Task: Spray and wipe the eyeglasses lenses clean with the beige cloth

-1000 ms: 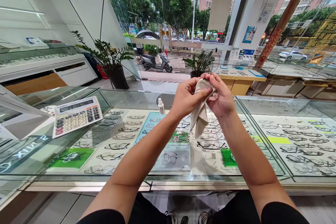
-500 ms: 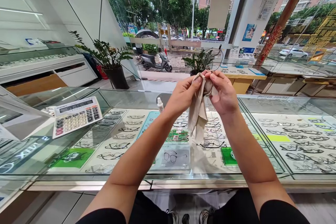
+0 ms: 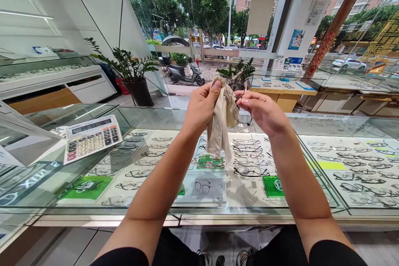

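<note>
My left hand (image 3: 202, 106) is closed on a beige cloth (image 3: 219, 126), thumb on top, and the cloth hangs down in folds above the glass counter. Between finger and thumb my right hand (image 3: 262, 110) pinches a pair of thin dark-framed eyeglasses (image 3: 243, 123). One round lens shows below the fingers, just right of the cloth. The rest of the frame is partly hidden by the cloth and the fingers. Both hands are raised over the counter, a short gap apart.
Under the glass display counter (image 3: 199, 209) lie rows of eyeglasses (image 3: 251, 171). A calculator (image 3: 92, 138) rests on the counter at left. Potted plants (image 3: 139, 91) stand beyond, before the window. More display cases (image 3: 343, 122) extend to the right.
My left hand has moved left with the cloth, away from the lens. The right hand still grips the eyeglasses, and the lens, formerly against the cloth, now shows uncovered.
</note>
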A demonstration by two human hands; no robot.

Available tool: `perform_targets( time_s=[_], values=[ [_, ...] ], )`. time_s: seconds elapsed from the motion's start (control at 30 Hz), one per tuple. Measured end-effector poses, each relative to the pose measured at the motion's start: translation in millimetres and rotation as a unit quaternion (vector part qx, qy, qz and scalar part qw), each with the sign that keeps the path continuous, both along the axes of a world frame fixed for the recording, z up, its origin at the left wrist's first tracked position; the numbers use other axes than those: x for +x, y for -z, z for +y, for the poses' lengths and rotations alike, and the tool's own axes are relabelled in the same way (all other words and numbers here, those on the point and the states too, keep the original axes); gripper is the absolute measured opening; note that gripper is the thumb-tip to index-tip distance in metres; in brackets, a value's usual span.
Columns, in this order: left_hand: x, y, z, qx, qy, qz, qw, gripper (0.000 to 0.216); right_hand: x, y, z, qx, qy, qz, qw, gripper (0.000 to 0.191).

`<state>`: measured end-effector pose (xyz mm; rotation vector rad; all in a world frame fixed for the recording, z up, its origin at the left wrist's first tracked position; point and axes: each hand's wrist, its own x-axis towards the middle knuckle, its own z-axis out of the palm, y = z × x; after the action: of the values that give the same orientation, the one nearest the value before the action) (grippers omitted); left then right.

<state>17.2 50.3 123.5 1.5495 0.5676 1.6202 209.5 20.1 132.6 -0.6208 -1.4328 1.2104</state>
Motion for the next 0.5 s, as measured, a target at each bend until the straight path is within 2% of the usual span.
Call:
perform_targets(
  time_s=[0.27,0.37,0.5],
  values=[
    [-2.5,0.5,4.1,0.012,-0.049,-0.038,0.998,0.055,-8.5,3.3,0.0,-0.05,-0.034,-0.025,0.998,0.012],
    [-3.0,0.8,3.8,0.015,-0.043,-0.028,0.999,0.055,-9.9,5.2,0.7,-0.066,-0.052,-0.029,0.996,0.012],
    [-2.8,-0.8,0.4,0.009,-0.014,-0.019,1.0,0.055,-13.3,10.3,4.1,-0.077,-0.041,0.003,0.996,0.014]
  ],
)
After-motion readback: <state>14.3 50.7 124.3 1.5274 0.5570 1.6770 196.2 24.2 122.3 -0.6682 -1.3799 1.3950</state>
